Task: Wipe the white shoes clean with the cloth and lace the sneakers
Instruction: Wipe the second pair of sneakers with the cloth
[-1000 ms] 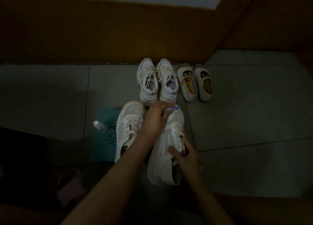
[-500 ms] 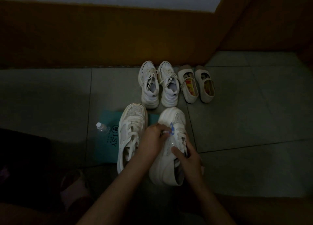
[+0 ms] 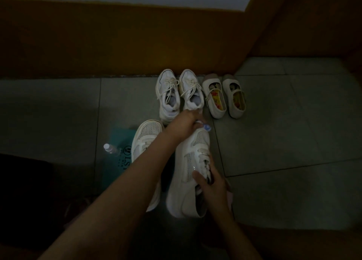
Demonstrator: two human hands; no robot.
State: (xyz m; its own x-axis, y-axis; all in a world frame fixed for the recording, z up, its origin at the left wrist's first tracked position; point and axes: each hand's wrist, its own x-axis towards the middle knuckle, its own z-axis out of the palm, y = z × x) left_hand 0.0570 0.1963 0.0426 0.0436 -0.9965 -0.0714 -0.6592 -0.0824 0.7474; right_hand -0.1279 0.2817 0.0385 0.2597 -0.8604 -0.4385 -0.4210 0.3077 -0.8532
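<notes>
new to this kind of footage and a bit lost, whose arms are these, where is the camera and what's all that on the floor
There is no machine here: these are a person's two bare arms, filmed by one wide-angle camera worn on the head, looking forward and down. The room is dim. The left hand holds a small white-and-blue cloth at the toe of a white shoe, while the right hand grips that shoe near its laces. Its partner shoe stands to the left, partly on a teal mat with a small bottle beside it. Farther back, by the wooden wall, a pair of laced white sneakers and a pair of strap flats stand on the tiled floor.
</notes>
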